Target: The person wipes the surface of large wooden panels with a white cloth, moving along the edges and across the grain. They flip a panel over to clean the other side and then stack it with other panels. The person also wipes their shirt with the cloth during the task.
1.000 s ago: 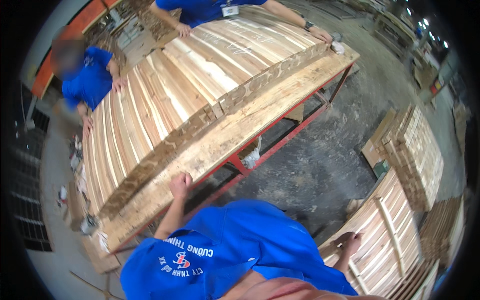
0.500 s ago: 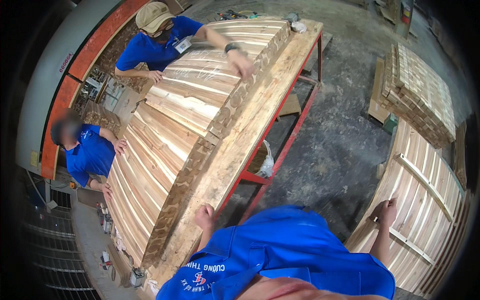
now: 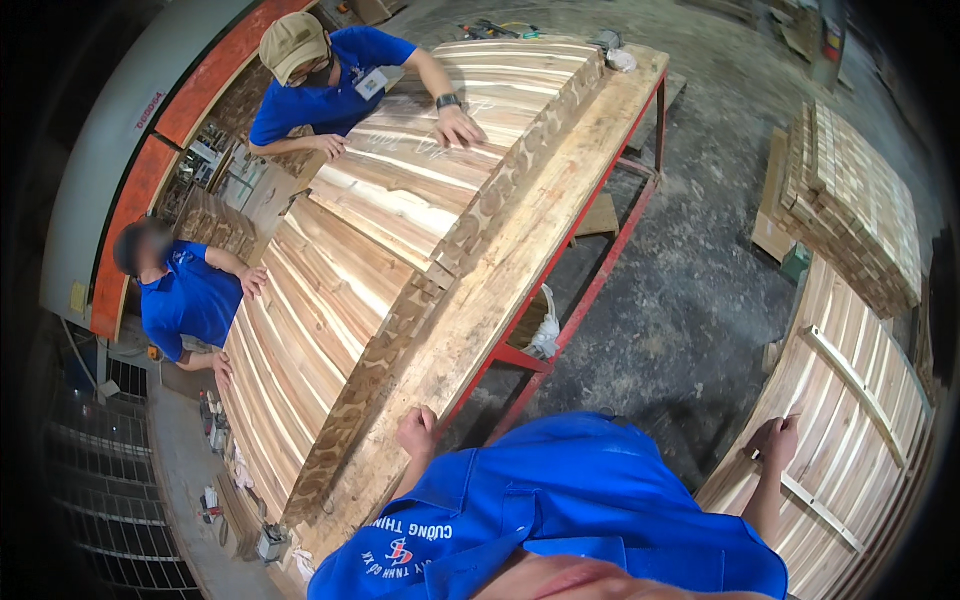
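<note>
My left hand (image 3: pixel 417 432) is curled closed at the near edge of the wooden bench top (image 3: pixel 440 352), with nothing visible in it. My right hand (image 3: pixel 776 442) is also closed, out to the right above a striped wood panel (image 3: pixel 858 395). Something small and dark shows at its fingers, too small to name. On the bench lie two thick laminated wood panels, a nearer one (image 3: pixel 318 300) and a farther one (image 3: pixel 440 165), end to end. Their patterned block edges face me.
Across the bench stand two co-workers in blue shirts, one farther (image 3: pixel 325 85) and one nearer (image 3: pixel 190 295), hands on the panels. The bench has a red metal frame (image 3: pixel 600 280). A stack of wood blocks (image 3: pixel 855 195) stands at right. A white bag (image 3: pixel 545 328) hangs under the bench.
The farther co-worker's outstretched hand has moved from the panel's near edge back onto its top face. The whole view has shifted slightly. Both my hands stay closed in about the same place.
</note>
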A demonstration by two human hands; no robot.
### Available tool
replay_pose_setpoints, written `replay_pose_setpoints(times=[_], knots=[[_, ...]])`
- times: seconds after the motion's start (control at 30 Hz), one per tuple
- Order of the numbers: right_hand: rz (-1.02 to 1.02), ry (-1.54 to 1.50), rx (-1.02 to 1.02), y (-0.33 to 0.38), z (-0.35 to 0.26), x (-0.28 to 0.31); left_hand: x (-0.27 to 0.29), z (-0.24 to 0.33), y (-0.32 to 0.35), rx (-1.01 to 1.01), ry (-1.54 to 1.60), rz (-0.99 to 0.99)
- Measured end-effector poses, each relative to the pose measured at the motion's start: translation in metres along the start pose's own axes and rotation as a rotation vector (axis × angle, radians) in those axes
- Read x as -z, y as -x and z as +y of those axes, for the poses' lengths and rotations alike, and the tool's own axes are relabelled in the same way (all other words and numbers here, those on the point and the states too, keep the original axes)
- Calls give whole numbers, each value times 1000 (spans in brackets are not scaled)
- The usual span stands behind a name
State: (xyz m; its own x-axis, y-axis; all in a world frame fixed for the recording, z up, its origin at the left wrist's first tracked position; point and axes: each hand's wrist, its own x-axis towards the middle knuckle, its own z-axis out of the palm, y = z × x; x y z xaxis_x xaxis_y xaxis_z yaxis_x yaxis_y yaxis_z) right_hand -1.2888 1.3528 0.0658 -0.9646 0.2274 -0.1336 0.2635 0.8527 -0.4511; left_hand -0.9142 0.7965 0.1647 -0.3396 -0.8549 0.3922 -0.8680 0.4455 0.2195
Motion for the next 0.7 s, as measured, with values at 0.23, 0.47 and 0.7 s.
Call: replay_pose_setpoints(times=[0.23, 0.47, 0.7], knots=[[-32, -26, -10, 1, -2, 1, 2, -3, 0, -12, -10, -17], [-20, 24, -29, 2, 0, 1, 1, -4, -2, 75, 85, -98], [-5, -11, -21, 3, -1, 2, 0, -1, -2, 8, -29, -18]])
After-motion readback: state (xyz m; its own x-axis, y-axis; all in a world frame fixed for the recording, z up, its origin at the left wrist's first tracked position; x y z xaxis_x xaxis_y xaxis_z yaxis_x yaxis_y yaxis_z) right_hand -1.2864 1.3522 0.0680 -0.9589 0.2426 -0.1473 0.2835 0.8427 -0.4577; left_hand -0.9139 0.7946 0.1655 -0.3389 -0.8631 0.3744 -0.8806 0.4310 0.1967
